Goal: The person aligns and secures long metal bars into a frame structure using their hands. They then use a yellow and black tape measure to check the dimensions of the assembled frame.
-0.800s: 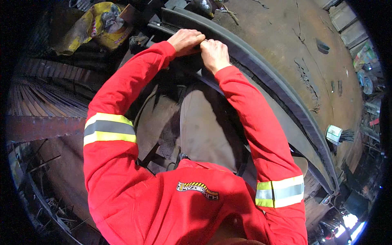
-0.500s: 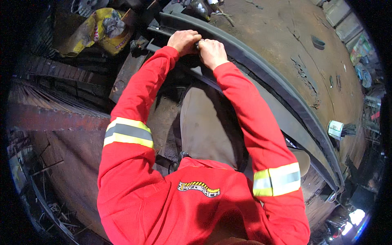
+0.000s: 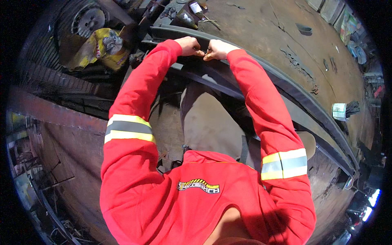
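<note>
Head view: left hand (image 3: 188, 45), right hand (image 3: 217, 49) closed on curved steel rail (image 3: 286, 87)

One head-worn fisheye view looks steeply down from close above the red sleeves (image 3: 253, 102). It faces forward onto a rusty steel bench (image 3: 261, 36), filling the frame's upper right.
</note>
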The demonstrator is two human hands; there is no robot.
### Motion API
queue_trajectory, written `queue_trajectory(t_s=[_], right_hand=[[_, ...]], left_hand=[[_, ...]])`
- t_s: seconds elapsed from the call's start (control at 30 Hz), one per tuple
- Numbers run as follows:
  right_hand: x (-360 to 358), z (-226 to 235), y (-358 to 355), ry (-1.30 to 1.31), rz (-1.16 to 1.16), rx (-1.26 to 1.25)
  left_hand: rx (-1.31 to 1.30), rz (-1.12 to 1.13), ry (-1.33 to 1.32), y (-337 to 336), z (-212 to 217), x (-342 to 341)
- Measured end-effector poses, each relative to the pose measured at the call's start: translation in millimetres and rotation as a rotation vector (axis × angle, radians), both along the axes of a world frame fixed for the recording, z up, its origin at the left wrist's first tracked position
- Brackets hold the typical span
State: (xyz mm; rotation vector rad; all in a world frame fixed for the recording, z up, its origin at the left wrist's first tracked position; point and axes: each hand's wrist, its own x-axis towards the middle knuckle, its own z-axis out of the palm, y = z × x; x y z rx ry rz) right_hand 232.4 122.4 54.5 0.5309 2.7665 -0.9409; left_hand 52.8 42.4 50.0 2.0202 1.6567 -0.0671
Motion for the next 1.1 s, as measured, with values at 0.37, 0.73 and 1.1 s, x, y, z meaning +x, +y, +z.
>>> queue_trajectory(t_s=[0.37, 0.73, 1.1], right_hand=[[-9.6, -6.8, -46.3, 0.065, -0.047, 0.411], [-5.1, -50.2, -56.8, 0.248, -0.220, 0.640], [37.7, -13.3, -17.3, 0.055, -0.414, -0.243]], left_hand=[[0.276, -0.183, -0.041, -15.7, -9.7, 4.9], [0.744, -0.042, -0.030, -29.1, -56.3, 12.4], [0.679, 0.047, 0.176, -30.1, -48.3, 32.3]])
